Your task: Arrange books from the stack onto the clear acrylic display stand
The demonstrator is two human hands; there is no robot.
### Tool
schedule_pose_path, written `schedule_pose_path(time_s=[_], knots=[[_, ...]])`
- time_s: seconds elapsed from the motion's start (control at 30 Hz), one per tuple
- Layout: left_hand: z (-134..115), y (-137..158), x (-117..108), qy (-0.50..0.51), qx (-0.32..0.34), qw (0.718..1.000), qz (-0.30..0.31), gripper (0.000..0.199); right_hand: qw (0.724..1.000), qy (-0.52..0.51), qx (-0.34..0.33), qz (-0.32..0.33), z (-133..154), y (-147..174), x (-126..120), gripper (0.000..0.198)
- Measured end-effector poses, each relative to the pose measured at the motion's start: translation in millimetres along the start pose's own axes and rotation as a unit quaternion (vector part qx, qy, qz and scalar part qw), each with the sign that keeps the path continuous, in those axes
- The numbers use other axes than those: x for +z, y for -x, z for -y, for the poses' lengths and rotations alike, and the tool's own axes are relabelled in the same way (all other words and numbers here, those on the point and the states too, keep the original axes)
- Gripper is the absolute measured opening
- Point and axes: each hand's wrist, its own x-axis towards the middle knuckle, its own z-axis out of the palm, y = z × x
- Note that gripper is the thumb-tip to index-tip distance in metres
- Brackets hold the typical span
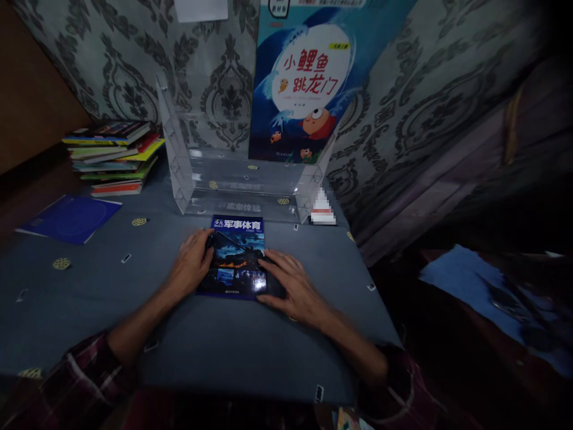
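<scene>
A dark blue book [237, 257] with white Chinese lettering and military pictures on its cover faces up in front of me. My left hand [192, 263] grips its left edge, thumb and fingertips on the cover. At the opposite side my right hand [293, 286] holds the right edge, its fingers reaching over the border and the thumb near the lower corner. Just beyond the book stands a clear plastic rack [246, 179]. A large blue picture book [295, 134] with orange fish rests upright in it, to the right.
A stack of books [116, 158] stands at the back left, with a flat blue booklet [71, 218] before it. A patterned grey cloth covers the table [179, 346]. Right of the rack is a small white object [323, 209], partly blurred out. Blue fabric [470, 286] lies farther right.
</scene>
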Motion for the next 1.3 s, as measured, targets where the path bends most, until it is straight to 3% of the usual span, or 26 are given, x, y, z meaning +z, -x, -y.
schedule_pose_path(time_s=[0.47, 0.7, 0.87, 0.97, 1.17, 1.3], knots=[[1.0, -2.7, -3.2, 0.024, -0.011, 1.0, 0.01, 0.044, 1.0, -0.012, -0.016, 0.004, -7.1, 0.5, 2.6, 0.077], [0.3, -9.7, -8.5, 0.2, -0.081, 0.976, 0.011, 0.042, 1.0, -0.011, -0.014, 0.005, -5.4, 0.0, 1.2, 0.076], [-3.5, -15.3, -10.7, 0.357, -0.162, 0.919, -0.025, 0.045, 1.0, -0.013, -0.007, 0.006, -3.6, -0.1, -0.3, 0.076], [-8.5, -14.6, -9.2, 0.436, -0.25, 0.863, -0.044, 0.053, 1.0, -0.015, -0.006, 0.006, -3.9, 0.0, 0.2, 0.076], [-29.4, -16.2, -15.4, 0.587, -0.362, 0.724, 0.021, 0.038, 1.0, -0.022, -0.009, 0.011, -5.3, 0.4, 0.9, 0.076], [-35.6, -18.5, -21.5, 0.615, -0.396, 0.682, 0.029, 0.029, 1.0, -0.026, -0.007, 0.009, -3.7, 0.5, -0.4, 0.079]])
